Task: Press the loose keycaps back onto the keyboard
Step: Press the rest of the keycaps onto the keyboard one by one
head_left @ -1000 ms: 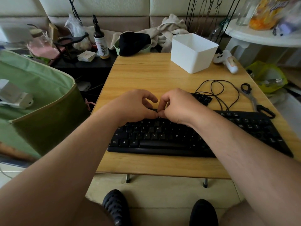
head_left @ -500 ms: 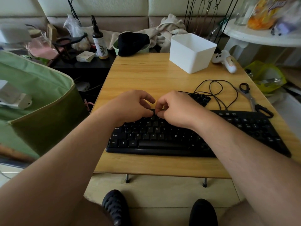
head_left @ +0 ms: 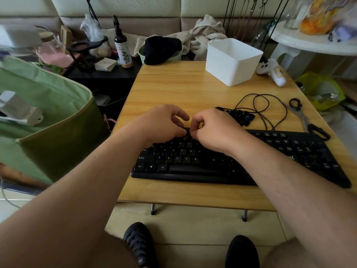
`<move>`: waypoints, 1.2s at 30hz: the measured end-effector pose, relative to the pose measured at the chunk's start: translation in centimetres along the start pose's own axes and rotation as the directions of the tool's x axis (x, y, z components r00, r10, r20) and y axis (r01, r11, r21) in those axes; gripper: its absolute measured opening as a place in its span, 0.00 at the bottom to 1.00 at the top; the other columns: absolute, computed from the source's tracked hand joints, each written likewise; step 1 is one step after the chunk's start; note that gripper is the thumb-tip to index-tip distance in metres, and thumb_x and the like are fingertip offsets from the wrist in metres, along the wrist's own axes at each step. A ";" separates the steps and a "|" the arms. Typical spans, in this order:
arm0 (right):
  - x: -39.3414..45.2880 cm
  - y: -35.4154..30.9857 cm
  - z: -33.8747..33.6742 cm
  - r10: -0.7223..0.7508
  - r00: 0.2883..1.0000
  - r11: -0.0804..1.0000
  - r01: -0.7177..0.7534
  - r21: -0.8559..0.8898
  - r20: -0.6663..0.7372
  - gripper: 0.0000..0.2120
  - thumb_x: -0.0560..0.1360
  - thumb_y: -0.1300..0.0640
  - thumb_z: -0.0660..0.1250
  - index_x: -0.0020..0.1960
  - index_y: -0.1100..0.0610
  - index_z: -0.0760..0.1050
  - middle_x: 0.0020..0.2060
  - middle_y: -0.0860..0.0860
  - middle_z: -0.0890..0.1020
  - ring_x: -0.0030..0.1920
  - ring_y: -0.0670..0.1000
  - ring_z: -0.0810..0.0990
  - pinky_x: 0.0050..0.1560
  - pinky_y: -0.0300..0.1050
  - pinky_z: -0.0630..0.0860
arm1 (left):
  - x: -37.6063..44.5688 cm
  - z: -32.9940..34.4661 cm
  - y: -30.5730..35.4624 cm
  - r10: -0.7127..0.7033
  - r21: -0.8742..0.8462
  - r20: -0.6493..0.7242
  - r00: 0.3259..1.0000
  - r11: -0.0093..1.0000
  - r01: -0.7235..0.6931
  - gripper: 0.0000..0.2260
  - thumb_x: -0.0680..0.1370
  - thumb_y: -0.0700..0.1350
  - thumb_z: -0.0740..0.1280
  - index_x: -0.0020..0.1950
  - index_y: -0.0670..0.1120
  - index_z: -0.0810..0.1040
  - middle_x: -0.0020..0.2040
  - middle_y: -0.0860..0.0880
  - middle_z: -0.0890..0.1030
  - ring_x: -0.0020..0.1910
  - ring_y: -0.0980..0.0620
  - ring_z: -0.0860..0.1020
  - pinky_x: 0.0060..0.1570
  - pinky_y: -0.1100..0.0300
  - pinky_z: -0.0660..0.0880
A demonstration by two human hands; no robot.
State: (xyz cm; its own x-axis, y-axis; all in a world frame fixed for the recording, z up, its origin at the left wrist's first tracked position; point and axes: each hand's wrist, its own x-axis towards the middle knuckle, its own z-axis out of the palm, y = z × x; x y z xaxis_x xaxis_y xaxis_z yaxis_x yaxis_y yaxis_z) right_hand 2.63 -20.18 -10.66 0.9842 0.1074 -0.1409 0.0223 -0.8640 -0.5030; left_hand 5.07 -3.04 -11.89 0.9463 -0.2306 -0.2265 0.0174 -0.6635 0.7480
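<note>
Both hands curl knuckles-up at the keyboard's [head_left: 222, 163] far edge: left hand [head_left: 162, 125] and right hand [head_left: 214, 128] fingertips meet, contents indiscernible. Bare table [head_left: 173, 89] beyond.

light: soft daylight, kinda dim, glare seen on the table [head_left: 193, 89]
edges: wide-angle bending
blur: top-right shelf clutter [head_left: 320, 14] is smeared

Black keyboard [head_left: 222, 161] with white legends, on light yellow wood-grain table [head_left: 183, 89]. Behind keyboard: black keycaps [head_left: 241, 117], black cable [head_left: 260, 107], plain white bin [head_left: 231, 60]. Left of table: green fabric bag [head_left: 48, 117] with beige trim.
</note>
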 end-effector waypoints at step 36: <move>2.2 7.0 -4.8 0.075 0.972 0.955 -0.006 0.295 -0.224 0.04 0.75 0.52 0.77 0.42 0.50 0.84 0.39 0.46 0.82 0.41 0.47 0.78 0.39 0.42 0.72 | 0.0 0.5 1.2 0.020 0.108 -0.004 1.000 0.994 -0.019 0.19 0.74 0.49 0.80 0.61 0.61 0.80 0.53 0.58 0.81 0.50 0.58 0.80 0.46 0.60 0.74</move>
State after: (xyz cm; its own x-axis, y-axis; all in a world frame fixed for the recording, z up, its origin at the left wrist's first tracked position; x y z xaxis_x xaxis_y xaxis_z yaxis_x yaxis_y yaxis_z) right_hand 5.79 -28.32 -10.37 0.9974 -0.0704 0.0162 -0.0361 -0.6807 -0.7317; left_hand 4.91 -4.14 -11.29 0.9478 -0.2407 -0.2094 -0.0355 -0.7318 0.6806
